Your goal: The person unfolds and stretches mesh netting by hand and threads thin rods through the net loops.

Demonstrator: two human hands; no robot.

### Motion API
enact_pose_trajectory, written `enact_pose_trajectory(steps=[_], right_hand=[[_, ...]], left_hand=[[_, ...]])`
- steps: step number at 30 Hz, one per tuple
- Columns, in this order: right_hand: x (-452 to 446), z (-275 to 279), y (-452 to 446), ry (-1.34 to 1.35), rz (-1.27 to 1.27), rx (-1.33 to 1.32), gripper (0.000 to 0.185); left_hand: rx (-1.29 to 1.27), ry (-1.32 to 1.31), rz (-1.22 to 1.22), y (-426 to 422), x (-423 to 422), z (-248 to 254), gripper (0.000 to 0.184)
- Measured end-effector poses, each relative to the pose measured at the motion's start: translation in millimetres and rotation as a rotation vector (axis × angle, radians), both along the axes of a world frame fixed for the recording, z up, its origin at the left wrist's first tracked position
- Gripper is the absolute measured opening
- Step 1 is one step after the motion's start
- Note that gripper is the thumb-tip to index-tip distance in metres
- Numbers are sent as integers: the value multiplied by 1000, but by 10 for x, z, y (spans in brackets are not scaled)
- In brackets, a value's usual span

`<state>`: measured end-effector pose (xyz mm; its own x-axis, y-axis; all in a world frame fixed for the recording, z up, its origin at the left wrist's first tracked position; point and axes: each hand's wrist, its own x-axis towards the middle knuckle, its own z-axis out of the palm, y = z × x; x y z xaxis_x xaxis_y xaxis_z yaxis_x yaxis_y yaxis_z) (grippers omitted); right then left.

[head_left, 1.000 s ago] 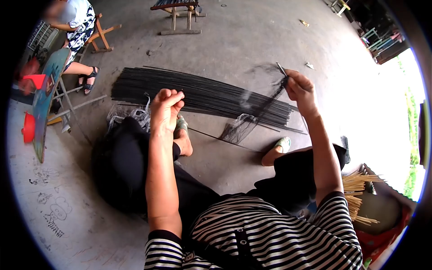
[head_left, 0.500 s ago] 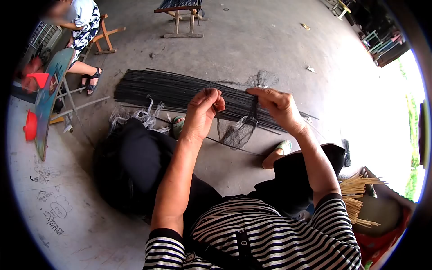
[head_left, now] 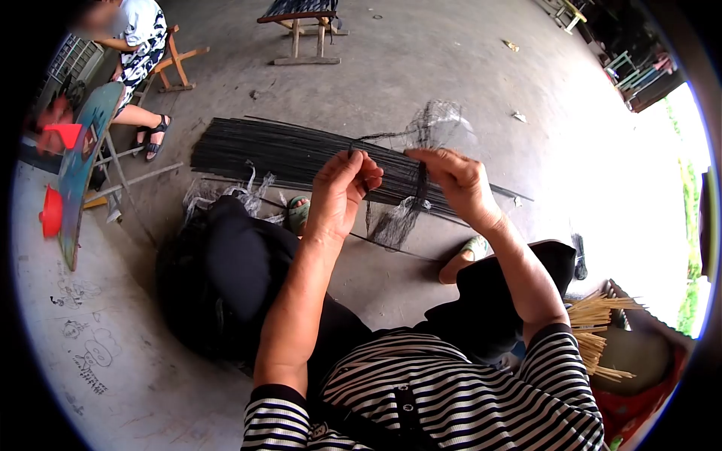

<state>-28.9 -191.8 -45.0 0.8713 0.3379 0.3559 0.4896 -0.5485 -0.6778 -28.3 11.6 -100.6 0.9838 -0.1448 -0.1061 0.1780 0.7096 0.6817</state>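
Thin black netting [head_left: 400,224] hangs between my hands, with its upper part spread out beyond my right hand. My left hand [head_left: 338,192] is closed, thumb and fingertips pinching an edge of this netting. Level with it, a short gap to the right, my right hand [head_left: 460,184] is closed on a gathered part of the net, index finger pointing left. Exactly how the strands run within the fingers is too fine to make out. Beneath both hands, a bundle of long thin black strips [head_left: 256,146] lies on the floor.
Pale shredded strands [head_left: 252,192] lie by my left knee. A folding board [head_left: 90,161] with a red bowl [head_left: 50,210] stands at left, near a seated person [head_left: 139,68]. A wooden stool [head_left: 304,34] is ahead. Light sticks [head_left: 594,331] fill a container at right.
My right hand has moved slightly left, towards my left hand, which has shifted slightly right. The netting's upper part has risen and spread, and its hanging part has narrowed.
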Motion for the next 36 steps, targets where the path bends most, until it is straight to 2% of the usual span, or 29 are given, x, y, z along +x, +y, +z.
enact_pose_trajectory(steps=[2,3,6,7,10,11,15,18,19,22,25,28,31,36], right_hand=[[2,-52,13,-235,52,-203,25],[-6,-72,7,-163,53,-291,24],[-19,-87,131,46,-63,-69,23],[0,-50,160,86,-36,85,26],[10,-11,153,224,-29,217,28],[21,-35,94,170,-4,146,30],[23,-70,66,-182,76,-128,33],[8,-126,79,-228,41,-315,24],[7,-131,102,-180,1,-315,17],[6,-102,131,-30,-56,-170,15],[18,-100,133,-85,-27,-87,11],[7,-100,103,11,-32,-107,13],[-6,-81,117,83,-35,-3,12],[0,-92,72,58,-23,-104,14]], left_hand=[[-9,-22,16,0,-13,19,10],[-1,-22,18,-25,-29,47,11],[-109,28,-97,-60,-57,-18,12],[-153,30,-173,-86,-65,-33,14],[-70,26,-159,-134,-87,48,14],[-84,76,-62,-102,-75,77,13],[-63,-8,-14,59,-3,-42,7],[-53,1,-25,13,-54,52,7],[-45,18,-33,-6,-71,79,7],[-93,48,-73,-53,-97,69,7],[-127,65,-105,-67,-98,73,6],[-116,60,-116,-70,-115,80,6],[-92,24,-129,-80,-114,54,4],[-87,19,-118,-69,-113,44,2]])
